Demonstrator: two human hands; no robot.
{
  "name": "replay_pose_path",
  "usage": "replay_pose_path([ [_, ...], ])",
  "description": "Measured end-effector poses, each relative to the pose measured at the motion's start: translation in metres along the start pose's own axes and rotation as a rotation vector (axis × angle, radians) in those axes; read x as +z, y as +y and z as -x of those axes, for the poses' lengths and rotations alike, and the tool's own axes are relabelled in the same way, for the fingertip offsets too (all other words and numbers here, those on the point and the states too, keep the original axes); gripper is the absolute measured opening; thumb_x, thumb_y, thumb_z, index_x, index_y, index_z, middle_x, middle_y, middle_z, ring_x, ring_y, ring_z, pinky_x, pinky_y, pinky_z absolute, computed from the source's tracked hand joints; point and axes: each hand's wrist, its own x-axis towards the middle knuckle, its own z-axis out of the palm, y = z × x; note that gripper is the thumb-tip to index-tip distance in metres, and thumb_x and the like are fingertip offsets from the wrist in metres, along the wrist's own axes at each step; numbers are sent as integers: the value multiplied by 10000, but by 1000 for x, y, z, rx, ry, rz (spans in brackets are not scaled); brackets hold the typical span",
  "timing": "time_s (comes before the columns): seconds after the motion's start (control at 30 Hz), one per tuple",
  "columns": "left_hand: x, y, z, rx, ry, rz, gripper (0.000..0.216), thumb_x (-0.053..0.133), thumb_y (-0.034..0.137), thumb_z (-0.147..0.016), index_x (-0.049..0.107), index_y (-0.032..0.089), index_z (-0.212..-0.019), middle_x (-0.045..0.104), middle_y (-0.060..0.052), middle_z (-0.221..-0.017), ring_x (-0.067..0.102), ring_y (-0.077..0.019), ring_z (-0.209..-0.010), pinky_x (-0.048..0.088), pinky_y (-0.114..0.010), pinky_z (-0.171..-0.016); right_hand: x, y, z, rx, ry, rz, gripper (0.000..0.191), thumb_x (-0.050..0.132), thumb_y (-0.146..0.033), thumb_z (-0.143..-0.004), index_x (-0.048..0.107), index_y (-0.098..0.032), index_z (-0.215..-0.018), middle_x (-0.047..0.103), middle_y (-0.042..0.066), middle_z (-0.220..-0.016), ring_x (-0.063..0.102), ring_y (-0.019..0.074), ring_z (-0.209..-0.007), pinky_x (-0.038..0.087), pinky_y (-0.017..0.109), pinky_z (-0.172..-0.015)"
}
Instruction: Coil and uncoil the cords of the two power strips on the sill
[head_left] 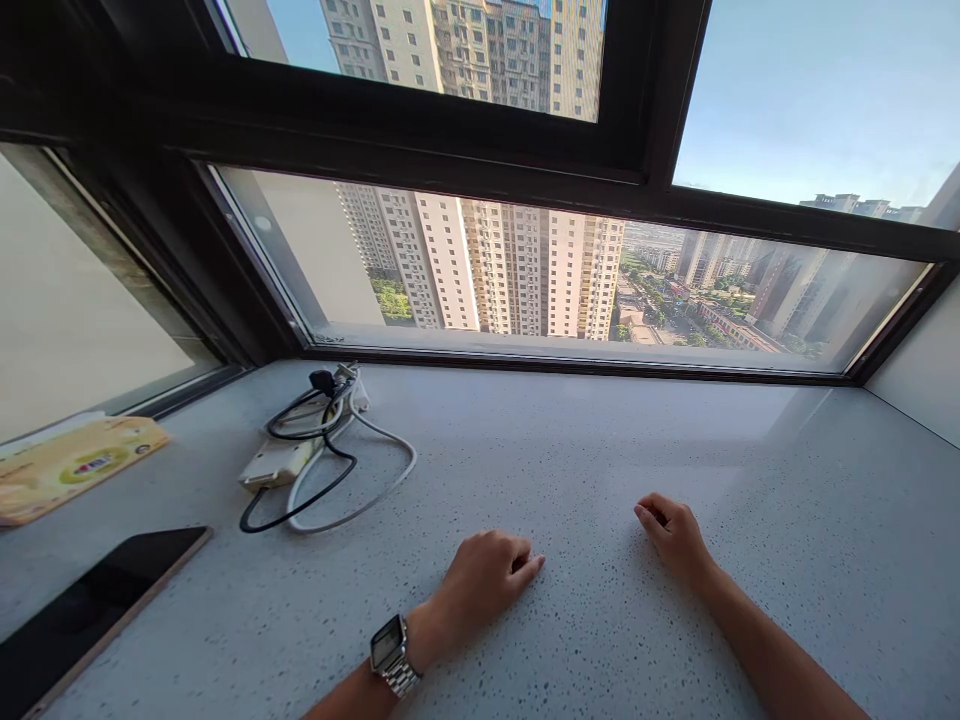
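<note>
My left hand [487,578] rests on the speckled white windowsill [570,640], its fingers curled under and the thumb pointing right. Around that wrist is a watch [388,643] with a metal band. To the right, apart from it, my right hand [673,535] lies on the same surface in a loose fist. Nothing shows in either hand. Left of my left hand lies a power strip [281,462] with a black cable [300,511] and a white cable [390,492] looped over it.
At the left lies a dark-screened tablet or large phone [97,610]. Behind it sits a yellow tissue pack [82,465]. A dark window frame [450,150] borders the sill at the back, with tall buildings [495,265] outside. A white wall [919,350] closes the right side.
</note>
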Motion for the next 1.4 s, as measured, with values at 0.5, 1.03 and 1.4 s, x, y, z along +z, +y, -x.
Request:
replay_pose_path([
  [0.5, -3, 2, 1, -7, -15, 21, 433, 414, 485, -850, 264, 200, -562, 294, 36, -488, 235, -101, -480, 212, -276, -523, 5, 10, -2, -10, -17, -83, 502, 418, -558, -870, 225, -224, -549, 210, -57, -496, 166, 81, -459, 159, 249, -457],
  [1.03, -1, 0, 0, 2, 8, 20, 436, 415, 484, -846, 266, 197, -553, 309, 34, -485, 250, -102, -479, 206, -274, -518, 0, 4, 1, 96, 8, -193, 523, 371, -475, -901, 649, -111, -1154, 383, -58, -448, 341, 111, -392, 282, 231, -413],
  [1.4, -3, 3, 1, -4, -2, -2, 433, 409, 487, -847, 268, 198, -557, 307, 30, -490, 252, -105, -482, 193, -276, -510, 1, 7, 0, 110, 54, -298, 506, 364, -470, -882, 599, -146, -1191, 704, 121, -951, 521, 108, -452, 453, 254, -443],
])
